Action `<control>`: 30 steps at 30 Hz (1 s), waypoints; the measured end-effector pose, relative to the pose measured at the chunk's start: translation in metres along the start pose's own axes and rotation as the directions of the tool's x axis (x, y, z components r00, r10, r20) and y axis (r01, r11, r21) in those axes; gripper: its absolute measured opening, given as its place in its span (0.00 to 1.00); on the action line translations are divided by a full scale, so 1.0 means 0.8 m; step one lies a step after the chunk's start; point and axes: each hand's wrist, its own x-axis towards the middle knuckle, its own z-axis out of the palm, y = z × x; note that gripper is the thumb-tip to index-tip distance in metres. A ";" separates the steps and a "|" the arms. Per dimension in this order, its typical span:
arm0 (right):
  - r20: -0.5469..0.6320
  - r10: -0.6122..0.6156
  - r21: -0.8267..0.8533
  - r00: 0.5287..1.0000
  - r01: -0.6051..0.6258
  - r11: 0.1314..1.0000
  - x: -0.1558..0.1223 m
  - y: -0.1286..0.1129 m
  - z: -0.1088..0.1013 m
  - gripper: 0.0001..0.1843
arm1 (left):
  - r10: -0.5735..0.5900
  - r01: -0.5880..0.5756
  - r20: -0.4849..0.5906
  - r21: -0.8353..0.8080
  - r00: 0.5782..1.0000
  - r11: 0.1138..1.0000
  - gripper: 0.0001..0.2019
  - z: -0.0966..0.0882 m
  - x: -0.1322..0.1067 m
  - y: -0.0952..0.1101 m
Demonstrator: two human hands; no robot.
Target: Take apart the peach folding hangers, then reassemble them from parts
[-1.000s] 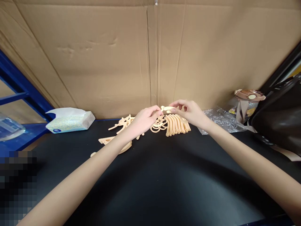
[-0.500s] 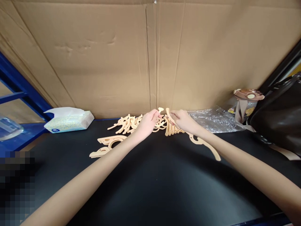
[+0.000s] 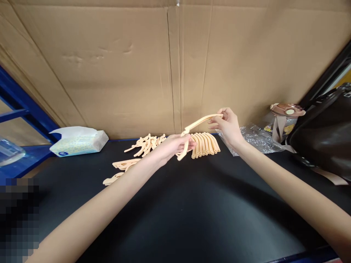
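Note:
My left hand [image 3: 171, 146] is closed around a small curved wooden piece [image 3: 184, 150] and meets the near end of a long flat wooden strip [image 3: 202, 121]. My right hand [image 3: 228, 126] pinches the far end of that strip, lifted above the black table [image 3: 175, 212]. Just behind the hands lies a row of several curved rib-like wooden pieces [image 3: 205, 143]. More pale wooden cut-outs [image 3: 145, 143] lie to the left, with two larger ones [image 3: 120, 170] nearer me.
A tissue pack [image 3: 79, 140] lies at the left by a blue shelf frame [image 3: 22, 109]. Crumpled clear plastic [image 3: 255, 137], a brown lidded cup [image 3: 285, 118] and a dark bag [image 3: 326, 135] sit at the right. A cardboard wall [image 3: 175, 65] stands behind.
Both hands rose from the pile of pieces. The long strip, which hung down under my right forearm, is now held between the two hands above the table.

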 end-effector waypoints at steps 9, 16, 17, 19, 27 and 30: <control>0.590 -0.244 -0.691 0.770 0.638 0.340 -0.031 -0.026 0.011 0.17 | -0.069 0.071 -0.031 0.061 0.997 0.996 0.10 -0.010 -0.006 0.011; 0.482 -0.047 -0.578 0.875 0.358 0.733 -0.037 -0.024 0.031 0.17 | 0.100 -0.052 -0.122 0.343 0.987 0.938 0.13 0.009 -0.010 0.006; 0.455 -0.024 -0.533 0.890 0.295 0.793 -0.029 -0.020 0.028 0.21 | 0.141 -0.076 -0.136 0.402 0.981 0.913 0.12 0.007 -0.009 0.004; 0.361 0.070 -0.347 0.930 0.064 0.936 -0.009 -0.008 0.016 0.23 | 0.178 -0.086 -0.131 0.513 0.975 0.854 0.12 -0.009 -0.006 0.000; 0.188 -0.142 -0.622 0.972 0.230 0.749 0.008 0.042 -0.043 0.15 | 0.241 0.108 -0.326 0.768 0.914 0.631 0.30 -0.161 -0.003 -0.023; 0.217 -0.185 -0.672 0.958 0.284 0.684 -0.011 0.053 -0.052 0.13 | 0.231 0.134 -0.313 0.813 0.921 0.567 0.35 -0.188 -0.040 -0.028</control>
